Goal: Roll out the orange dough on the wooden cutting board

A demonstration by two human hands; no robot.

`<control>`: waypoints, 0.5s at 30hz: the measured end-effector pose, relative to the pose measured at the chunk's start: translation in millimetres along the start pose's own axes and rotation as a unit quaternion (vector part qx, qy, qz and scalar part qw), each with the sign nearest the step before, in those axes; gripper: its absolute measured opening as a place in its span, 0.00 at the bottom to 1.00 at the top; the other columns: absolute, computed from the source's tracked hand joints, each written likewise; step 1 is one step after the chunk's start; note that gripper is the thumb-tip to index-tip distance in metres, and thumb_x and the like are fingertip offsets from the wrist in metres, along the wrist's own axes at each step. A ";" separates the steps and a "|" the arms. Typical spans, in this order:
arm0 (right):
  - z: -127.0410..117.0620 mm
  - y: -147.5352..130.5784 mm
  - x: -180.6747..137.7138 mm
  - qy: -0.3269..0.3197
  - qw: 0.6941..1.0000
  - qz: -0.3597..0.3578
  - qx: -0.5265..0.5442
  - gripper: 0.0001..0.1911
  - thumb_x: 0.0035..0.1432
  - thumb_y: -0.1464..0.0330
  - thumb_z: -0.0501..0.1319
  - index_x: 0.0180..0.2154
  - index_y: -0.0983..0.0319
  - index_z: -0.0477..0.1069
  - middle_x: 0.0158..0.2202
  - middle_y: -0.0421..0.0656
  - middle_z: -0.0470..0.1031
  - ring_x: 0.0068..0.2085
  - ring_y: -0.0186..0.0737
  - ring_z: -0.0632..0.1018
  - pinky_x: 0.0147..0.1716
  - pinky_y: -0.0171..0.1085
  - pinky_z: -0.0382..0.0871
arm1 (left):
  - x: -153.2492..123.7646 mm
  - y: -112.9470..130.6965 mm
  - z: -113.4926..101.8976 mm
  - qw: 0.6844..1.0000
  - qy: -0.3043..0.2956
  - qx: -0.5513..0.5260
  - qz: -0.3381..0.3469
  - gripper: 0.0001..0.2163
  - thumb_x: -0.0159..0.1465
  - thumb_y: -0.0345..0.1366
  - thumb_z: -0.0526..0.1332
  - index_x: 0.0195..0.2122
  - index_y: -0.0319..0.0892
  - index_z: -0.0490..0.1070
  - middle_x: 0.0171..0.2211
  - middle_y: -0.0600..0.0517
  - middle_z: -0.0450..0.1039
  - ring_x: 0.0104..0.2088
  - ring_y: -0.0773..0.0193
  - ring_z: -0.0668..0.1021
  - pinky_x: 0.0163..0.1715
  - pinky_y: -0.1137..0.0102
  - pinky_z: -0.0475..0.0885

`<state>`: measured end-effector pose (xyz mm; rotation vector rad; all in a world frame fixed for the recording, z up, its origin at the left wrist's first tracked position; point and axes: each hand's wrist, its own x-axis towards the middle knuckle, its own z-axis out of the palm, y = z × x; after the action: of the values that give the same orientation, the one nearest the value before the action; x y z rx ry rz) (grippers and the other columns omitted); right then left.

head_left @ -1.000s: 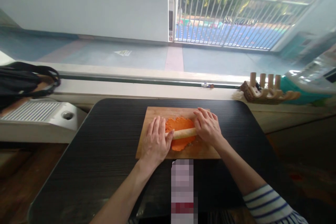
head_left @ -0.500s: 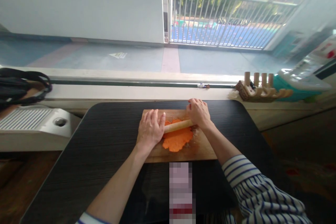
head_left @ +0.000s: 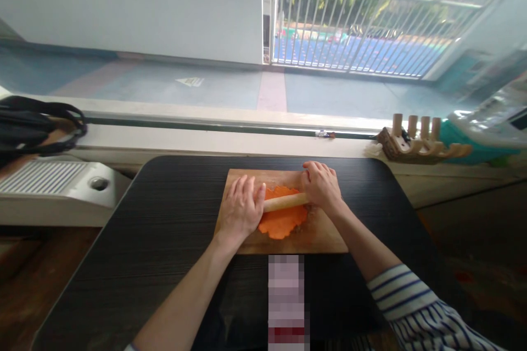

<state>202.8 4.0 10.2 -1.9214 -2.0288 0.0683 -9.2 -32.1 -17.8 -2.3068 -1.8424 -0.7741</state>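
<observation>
black table (head_left: 164,241) | wooden board (head_left: 321,236) at its far middle | orange dough (head_left: 282,222) flat on board | rolling pin (head_left: 284,202) lies across dough, axis left-right | my left hand (head_left: 241,211) flat, fingers together, on its left end | my right hand (head_left: 321,186) curls over right end

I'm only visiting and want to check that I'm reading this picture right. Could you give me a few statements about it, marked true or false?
1. The left hand and the right hand both rest on the rolling pin. True.
2. The dough under the pin is green. False: it is orange.
3. The dough lies on a wooden board. True.
4. The board sits on a white surface. False: the table is dark, nearly black.
5. A wooden rack stands on the sill to the right. True.
</observation>
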 end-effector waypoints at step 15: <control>9.4 -7.2 42.7 0.016 0.999 0.015 -0.046 0.13 0.62 0.68 0.49 0.38 0.60 0.72 0.40 0.46 0.78 0.44 0.45 0.74 0.45 0.42 0.58 | 48.2 -13.4 8.6 0.999 -0.007 0.017 -0.049 0.27 0.70 0.47 0.41 0.48 0.30 0.71 0.47 0.35 0.73 0.52 0.49 0.73 0.52 0.57 0.67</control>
<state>192.2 47.0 12.4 -1.9945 -2.0150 -0.0482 -11.9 17.5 -7.4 -2.2227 -1.9723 -0.7343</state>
